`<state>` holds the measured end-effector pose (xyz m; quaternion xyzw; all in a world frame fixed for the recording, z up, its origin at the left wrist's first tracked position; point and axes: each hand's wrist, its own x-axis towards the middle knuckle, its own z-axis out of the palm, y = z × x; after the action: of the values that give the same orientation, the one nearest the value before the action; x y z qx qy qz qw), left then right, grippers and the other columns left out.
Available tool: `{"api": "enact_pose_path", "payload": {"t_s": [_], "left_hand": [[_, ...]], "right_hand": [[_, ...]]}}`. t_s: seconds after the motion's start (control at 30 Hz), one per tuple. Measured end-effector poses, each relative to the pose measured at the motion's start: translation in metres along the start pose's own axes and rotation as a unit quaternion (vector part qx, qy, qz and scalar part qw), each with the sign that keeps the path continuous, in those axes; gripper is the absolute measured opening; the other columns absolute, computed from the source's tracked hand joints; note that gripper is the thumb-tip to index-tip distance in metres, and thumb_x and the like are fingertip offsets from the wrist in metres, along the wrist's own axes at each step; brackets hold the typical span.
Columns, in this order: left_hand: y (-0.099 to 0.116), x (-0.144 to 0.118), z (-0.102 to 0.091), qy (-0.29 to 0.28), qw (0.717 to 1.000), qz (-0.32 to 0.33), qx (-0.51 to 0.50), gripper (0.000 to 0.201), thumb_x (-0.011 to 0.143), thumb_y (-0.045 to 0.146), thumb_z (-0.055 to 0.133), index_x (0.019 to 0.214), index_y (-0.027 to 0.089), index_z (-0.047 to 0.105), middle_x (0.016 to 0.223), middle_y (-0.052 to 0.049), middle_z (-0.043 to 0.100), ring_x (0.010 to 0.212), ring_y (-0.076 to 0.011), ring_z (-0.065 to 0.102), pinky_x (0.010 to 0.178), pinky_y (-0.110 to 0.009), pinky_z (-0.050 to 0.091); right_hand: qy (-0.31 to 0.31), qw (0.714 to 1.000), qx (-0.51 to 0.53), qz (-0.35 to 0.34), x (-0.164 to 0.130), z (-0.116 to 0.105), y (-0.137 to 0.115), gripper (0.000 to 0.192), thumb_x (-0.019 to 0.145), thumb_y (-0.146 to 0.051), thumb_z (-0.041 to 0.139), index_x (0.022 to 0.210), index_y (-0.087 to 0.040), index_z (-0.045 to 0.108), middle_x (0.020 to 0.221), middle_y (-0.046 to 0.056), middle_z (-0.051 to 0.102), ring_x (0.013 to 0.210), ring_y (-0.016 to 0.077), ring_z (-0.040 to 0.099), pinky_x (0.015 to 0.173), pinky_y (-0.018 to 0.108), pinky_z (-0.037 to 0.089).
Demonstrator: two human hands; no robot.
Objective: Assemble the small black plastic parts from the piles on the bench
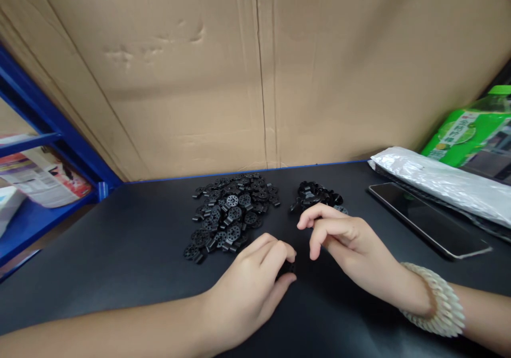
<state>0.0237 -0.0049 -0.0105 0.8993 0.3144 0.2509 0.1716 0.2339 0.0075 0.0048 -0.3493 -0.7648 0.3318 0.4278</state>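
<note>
small black part (288,268) pinched in left hand (247,286) fingers (285,252), right hand (343,241) beside

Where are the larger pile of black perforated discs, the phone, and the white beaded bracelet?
larger pile of black perforated discs (232,211), head view, middle of the heap.
phone (427,218), head view, centre of the dark screen.
white beaded bracelet (439,307), head view, beads on the right wrist.

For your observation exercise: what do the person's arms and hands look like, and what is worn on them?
Both forearms are bare, with no sleeves or gloves. The right hand has a wide cream bracelet of overlapping pointed pieces at the wrist. The left hand wears nothing visible.
</note>
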Motion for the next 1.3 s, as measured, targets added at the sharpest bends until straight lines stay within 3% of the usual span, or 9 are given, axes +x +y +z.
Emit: {"api": "enact_pose_path", "payload": {"t_s": [0.23, 0.47, 0.73, 1.1, 1.2, 1.3], "left_hand": [[0.004, 0.003, -0.003, 0.113, 0.99, 0.045, -0.074, 0.027, 0.081, 0.002, 0.058, 0.101, 0.018, 0.052, 0.096, -0.004, 0.062, 0.089, -0.0156, 0.059, 0.08, -0.028, 0.05], [0.002, 0.001, -0.002, 0.178, 0.978, 0.017, -0.104, 0.031, 0.079, 0.003, 0.062, 0.103, 0.019, 0.053, 0.096, -0.003, 0.061, 0.09, -0.015, 0.061, 0.08, -0.027, 0.051], [0.0, 0.0, -0.002, 0.187, 0.972, 0.025, -0.138, 0.032, 0.078, 0.003, 0.064, 0.103, 0.02, 0.053, 0.097, -0.003, 0.063, 0.092, -0.0148, 0.062, 0.082, -0.027, 0.052], [0.001, 0.0, -0.002, 0.176, 0.967, 0.024, -0.184, 0.033, 0.077, 0.003, 0.065, 0.103, 0.021, 0.054, 0.097, -0.003, 0.062, 0.09, -0.0152, 0.062, 0.079, -0.026, 0.054], [0.0, 0.0, -0.002, 0.172, 0.968, 0.034, -0.181, 0.035, 0.076, 0.002, 0.065, 0.104, 0.02, 0.054, 0.097, -0.003, 0.062, 0.089, -0.0153, 0.062, 0.078, -0.026, 0.054], [0.001, 0.002, -0.002, 0.166, 0.967, 0.04, -0.187, 0.037, 0.075, 0.001, 0.065, 0.106, 0.02, 0.054, 0.098, -0.004, 0.062, 0.089, -0.0154, 0.063, 0.078, -0.026, 0.054]], "right_hand": [[-0.023, 0.998, 0.052, 0.017, 0.0, 0.002, 0.0, 0.034, 0.079, 0.002, 0.04, 0.068, -0.018, 0.064, 0.096, 0.004, 0.059, 0.089, 0.0152, 0.06, 0.078, 0.029, 0.041], [-0.032, 0.987, 0.14, 0.069, -0.001, 0.007, 0.002, 0.025, 0.073, 0.0, 0.046, 0.071, -0.019, 0.063, 0.098, 0.004, 0.056, 0.091, 0.0162, 0.059, 0.079, 0.029, 0.043], [-0.041, 0.972, 0.208, 0.102, 0.0, 0.008, 0.004, 0.025, 0.067, 0.0, 0.048, 0.071, -0.02, 0.062, 0.099, 0.002, 0.056, 0.094, 0.0151, 0.057, 0.081, 0.028, 0.042], [-0.032, 0.959, 0.244, 0.144, 0.001, 0.013, 0.006, 0.013, 0.075, -0.006, 0.061, 0.071, -0.018, 0.063, 0.099, 0.002, 0.059, 0.093, 0.0142, 0.057, 0.083, 0.027, 0.043], [-0.043, 0.939, 0.287, 0.185, 0.0, 0.013, 0.004, 0.008, 0.079, -0.013, 0.065, 0.083, -0.019, 0.063, 0.093, 0.001, 0.059, 0.081, 0.0118, 0.056, 0.069, 0.024, 0.044], [-0.09, 0.893, 0.377, 0.231, -0.001, 0.013, -0.002, 0.014, 0.086, -0.024, 0.062, 0.099, -0.019, 0.061, 0.096, 0.003, 0.059, 0.09, 0.0148, 0.057, 0.078, 0.028, 0.048]]}}
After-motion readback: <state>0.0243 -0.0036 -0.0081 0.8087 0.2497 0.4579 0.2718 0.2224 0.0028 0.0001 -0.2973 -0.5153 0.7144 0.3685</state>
